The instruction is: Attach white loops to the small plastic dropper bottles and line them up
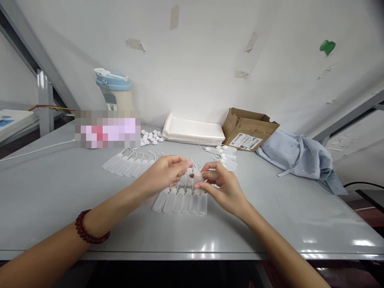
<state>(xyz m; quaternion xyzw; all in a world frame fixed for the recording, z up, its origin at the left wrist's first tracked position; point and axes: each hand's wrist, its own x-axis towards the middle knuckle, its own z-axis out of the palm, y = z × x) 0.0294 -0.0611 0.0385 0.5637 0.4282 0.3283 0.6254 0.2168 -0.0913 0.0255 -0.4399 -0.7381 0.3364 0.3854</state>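
Over the middle of the grey table, my right hand (223,188) grips a small translucent plastic bottle (197,176) between thumb and fingers. Close by its top, my left hand (168,172) is closed in a pinch; what lies between its fingertips, if anything, is too small to make out. Below my hands lies a front row of translucent bottles (181,201) with thin curved white tubes at their tops. More bottles of this kind form a left row (129,165), partly behind my left hand. A right group (229,160) lies beyond my right hand.
At the back stand a tumbler (120,94), a pile of small white caps (151,137), a stack of white trays (195,130) and an open cardboard box (247,130). Beside the box is a light blue cloth (297,156). A pixelated object (108,130) sits at the left.
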